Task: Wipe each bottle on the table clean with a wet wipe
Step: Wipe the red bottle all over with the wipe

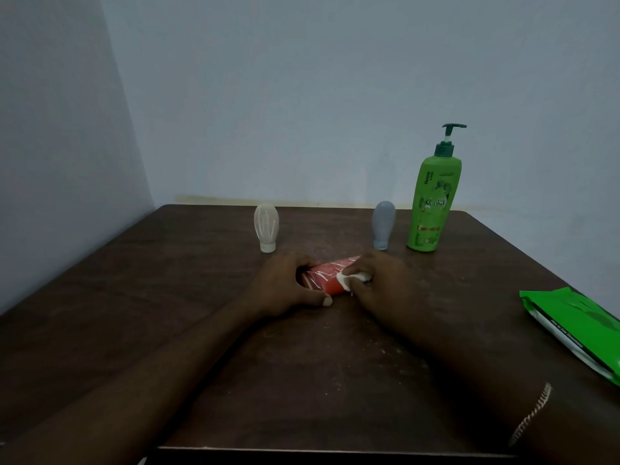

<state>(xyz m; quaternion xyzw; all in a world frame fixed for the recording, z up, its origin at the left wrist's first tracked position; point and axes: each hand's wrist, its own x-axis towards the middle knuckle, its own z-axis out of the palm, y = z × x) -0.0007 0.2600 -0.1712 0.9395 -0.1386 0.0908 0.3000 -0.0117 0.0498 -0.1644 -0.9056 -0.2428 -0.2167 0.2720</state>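
A pinkish-red bottle [327,275] with white streaks lies on its side on the dark wooden table [167,297]. My left hand [285,286] grips its left end. My right hand [379,280] pinches a crumpled white wet wipe [349,280] against the bottle's right part. Behind them stand a clear squeeze bottle [266,226] on its cap, a grey-blue squeeze bottle [383,224] on its cap, and a tall green pump bottle [432,203].
A green wet-wipe pack [577,327] lies at the table's right edge. White specks dot the tabletop near the hands. Walls close the table in at the back and left.
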